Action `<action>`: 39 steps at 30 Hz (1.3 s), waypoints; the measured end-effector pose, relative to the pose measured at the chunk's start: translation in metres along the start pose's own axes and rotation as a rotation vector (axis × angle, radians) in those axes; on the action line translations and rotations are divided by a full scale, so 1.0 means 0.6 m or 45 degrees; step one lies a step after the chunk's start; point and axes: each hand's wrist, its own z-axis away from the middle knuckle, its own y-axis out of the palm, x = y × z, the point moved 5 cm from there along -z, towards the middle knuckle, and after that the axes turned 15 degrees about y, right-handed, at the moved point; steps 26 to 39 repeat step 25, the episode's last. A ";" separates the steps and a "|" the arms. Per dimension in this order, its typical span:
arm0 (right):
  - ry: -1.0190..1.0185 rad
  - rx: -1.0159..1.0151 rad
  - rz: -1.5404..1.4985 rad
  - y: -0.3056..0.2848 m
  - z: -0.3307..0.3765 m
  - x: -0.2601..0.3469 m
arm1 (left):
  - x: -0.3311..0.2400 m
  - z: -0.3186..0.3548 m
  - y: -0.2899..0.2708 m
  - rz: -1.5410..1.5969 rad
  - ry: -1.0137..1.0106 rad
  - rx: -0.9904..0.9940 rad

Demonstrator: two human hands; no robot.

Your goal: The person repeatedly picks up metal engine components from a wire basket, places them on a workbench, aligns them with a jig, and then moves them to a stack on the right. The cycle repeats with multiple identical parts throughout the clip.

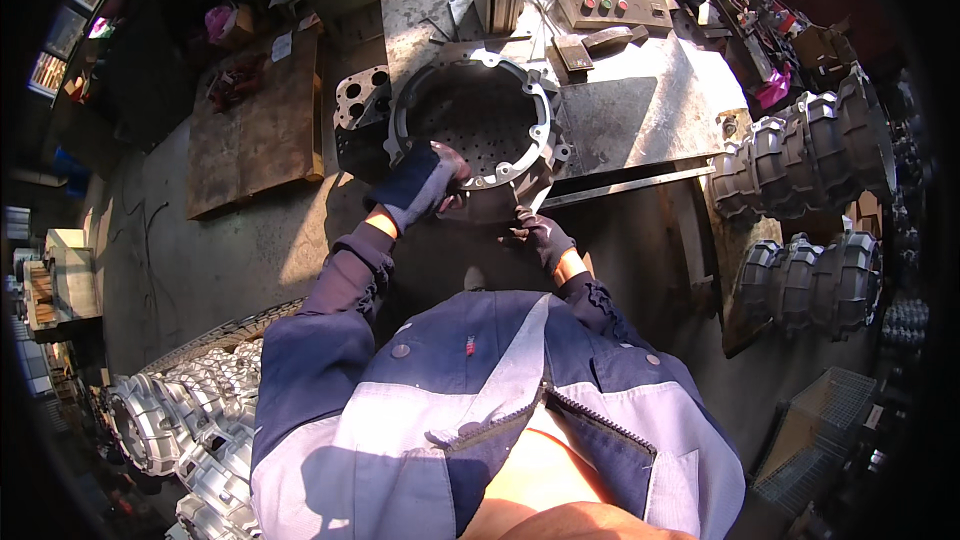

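Note:
A large round grey metal housing (pixel 543 132) with a lugged rim stands at the near edge of the metal workbench, its wide opening facing up. A surface dotted with holes shows inside the ring. My left hand (pixel 432 180), in a dark fingerless glove, is closed over the near-left part of the rim. Lower down on the near right, my right hand (pixel 546 240), also gloved, has its fingers curled against the housing's lower edge. Its fingertips are partly in shadow. Beside the ring on the left is a dark metal plate (pixel 360 98) with large round holes.
A control box (pixel 610 8) with red and green buttons sits at the back of the bench. Stacked ribbed housings (pixel 800 145) stand at right. A brown metal-topped table (pixel 250 130) is to the left. Silver castings (pixel 190 410) fill a wire crate at lower left.

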 end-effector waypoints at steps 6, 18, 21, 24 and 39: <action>-0.039 -0.289 0.247 -0.004 0.046 0.044 | -0.015 0.006 0.034 0.524 -0.384 -0.246; 0.145 -0.115 0.116 -0.041 0.025 0.068 | -0.046 -0.032 0.025 -0.049 -0.238 0.167; 0.183 -0.201 0.141 -0.041 0.018 0.067 | -0.049 -0.040 0.014 -0.044 -0.303 0.346; 0.163 -0.119 0.169 -0.049 0.013 0.073 | -0.052 -0.062 0.002 0.133 -0.490 0.680; 0.253 -0.181 0.220 -0.054 0.006 0.068 | -0.076 -0.053 -0.027 0.075 -0.409 0.339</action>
